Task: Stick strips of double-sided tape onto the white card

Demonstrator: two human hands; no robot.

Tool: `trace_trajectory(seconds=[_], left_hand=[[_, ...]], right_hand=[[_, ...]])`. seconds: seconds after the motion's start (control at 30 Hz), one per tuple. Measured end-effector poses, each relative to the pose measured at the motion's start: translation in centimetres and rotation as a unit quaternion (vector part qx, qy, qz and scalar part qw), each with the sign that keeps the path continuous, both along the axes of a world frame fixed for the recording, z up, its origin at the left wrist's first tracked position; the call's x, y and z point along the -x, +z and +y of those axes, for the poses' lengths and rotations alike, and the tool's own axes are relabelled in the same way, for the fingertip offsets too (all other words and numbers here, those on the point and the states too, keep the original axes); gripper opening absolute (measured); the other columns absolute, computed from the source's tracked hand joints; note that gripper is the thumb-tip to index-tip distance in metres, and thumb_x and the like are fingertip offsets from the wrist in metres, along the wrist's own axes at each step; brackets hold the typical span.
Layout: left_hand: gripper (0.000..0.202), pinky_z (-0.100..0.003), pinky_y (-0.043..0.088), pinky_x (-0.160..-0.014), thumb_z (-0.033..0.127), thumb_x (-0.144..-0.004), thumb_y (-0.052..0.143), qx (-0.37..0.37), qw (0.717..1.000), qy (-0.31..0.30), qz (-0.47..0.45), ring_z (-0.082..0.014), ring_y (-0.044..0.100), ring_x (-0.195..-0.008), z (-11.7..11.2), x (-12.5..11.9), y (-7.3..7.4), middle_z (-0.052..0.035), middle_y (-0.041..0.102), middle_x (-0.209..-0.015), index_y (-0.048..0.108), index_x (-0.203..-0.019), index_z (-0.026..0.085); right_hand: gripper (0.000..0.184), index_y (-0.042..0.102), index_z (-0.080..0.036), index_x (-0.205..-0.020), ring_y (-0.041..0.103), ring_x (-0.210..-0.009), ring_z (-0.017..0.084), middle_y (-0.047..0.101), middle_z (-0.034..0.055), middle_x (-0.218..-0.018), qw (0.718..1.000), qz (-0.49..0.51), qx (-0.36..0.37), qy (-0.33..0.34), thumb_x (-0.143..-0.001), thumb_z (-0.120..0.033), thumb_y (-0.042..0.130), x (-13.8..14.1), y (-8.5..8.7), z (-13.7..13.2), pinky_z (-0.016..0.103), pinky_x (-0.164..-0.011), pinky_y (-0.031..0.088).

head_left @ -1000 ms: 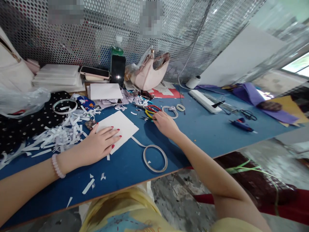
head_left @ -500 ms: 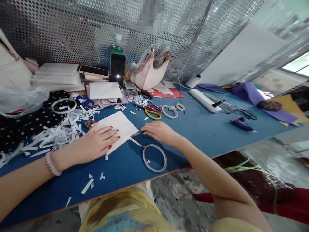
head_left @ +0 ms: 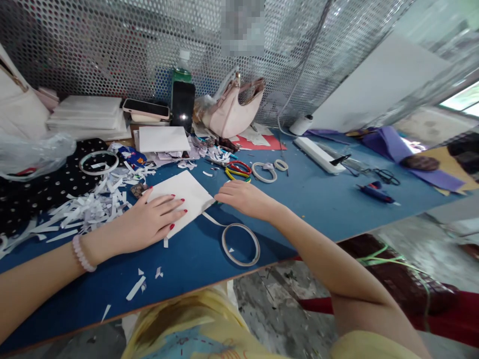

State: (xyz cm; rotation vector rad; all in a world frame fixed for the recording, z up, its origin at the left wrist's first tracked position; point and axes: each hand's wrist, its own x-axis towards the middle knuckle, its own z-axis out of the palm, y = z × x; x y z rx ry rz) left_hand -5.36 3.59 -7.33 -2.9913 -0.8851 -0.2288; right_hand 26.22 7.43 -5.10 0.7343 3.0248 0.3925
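My left hand (head_left: 149,222) lies flat and open on a white card (head_left: 187,192) on the blue table (head_left: 318,204), pressing it down. My right hand (head_left: 245,198) rests at the card's right corner with its fingers curled. A thin greenish tip shows under the fingers, but I cannot make out what it is. A strip of tape runs from the card's edge to a tape ring (head_left: 239,225) lying near the table's front edge, just below my right hand.
White paper scraps (head_left: 93,204) are heaped to the left. Scissors with yellow and red handles (head_left: 237,170), smaller tape rings (head_left: 264,172), a pink bag (head_left: 232,112), a phone (head_left: 145,108), a white power strip (head_left: 318,154) and a blue tool (head_left: 374,192) lie farther back and right.
My right hand drew back from the scissors to the card's right corner, bringing a small thin object with it. My left hand stayed flat on the card.
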Motion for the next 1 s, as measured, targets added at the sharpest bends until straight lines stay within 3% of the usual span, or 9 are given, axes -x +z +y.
trace_trajectory(seconds=[0.23,0.53,0.83,1.0], left_hand=[[0.043,-0.05,0.009,-0.122,0.029,-0.106,0.034,-0.001,1.0,-0.006,-0.009,-0.0225,0.042,-0.142,0.0,0.1,-0.4,-0.0057,0.051,-0.151,0.049,-0.145,0.026],[0.043,-0.05,0.003,-0.122,0.03,-0.107,0.031,0.011,1.0,-0.011,0.001,-0.0224,0.041,-0.142,0.2,0.3,-0.5,-0.0044,0.048,-0.154,0.049,-0.146,0.027],[0.043,-0.055,-0.008,-0.121,0.03,-0.107,0.03,0.017,1.0,-0.013,0.006,-0.0238,0.041,-0.143,0.4,0.2,-0.7,-0.0038,0.045,-0.156,0.051,-0.144,0.027],[0.043,-0.059,-0.009,-0.12,0.031,-0.106,0.032,0.039,0.999,-0.011,0.014,-0.0249,0.04,-0.143,0.4,0.2,-0.3,-0.0046,0.045,-0.155,0.05,-0.145,0.028]], right_hand=[[0.023,0.062,-0.016,-0.098,0.05,-0.081,0.019,0.062,0.0054,-0.084,0.999,-0.033,-0.026,0.011,-0.102,-0.013,0.04,0.0,0.1,0.2,0.031,-0.07,0.03],[0.027,0.063,-0.018,-0.096,0.049,-0.076,0.018,0.061,0.0034,-0.078,0.986,-0.056,-0.139,0.068,-0.103,-0.011,0.038,0.7,1.1,0.2,0.032,-0.071,0.027],[0.026,0.062,-0.019,-0.091,0.048,-0.07,0.017,0.059,0.0019,-0.071,0.985,-0.082,-0.145,0.046,-0.101,-0.009,0.04,0.6,1.8,0.1,0.034,-0.068,0.023],[0.026,0.06,-0.018,-0.089,0.049,-0.07,0.017,0.06,0.0023,-0.073,0.992,-0.064,-0.107,0.035,-0.1,-0.008,0.039,-0.2,1.4,0.2,0.033,-0.069,0.024]])
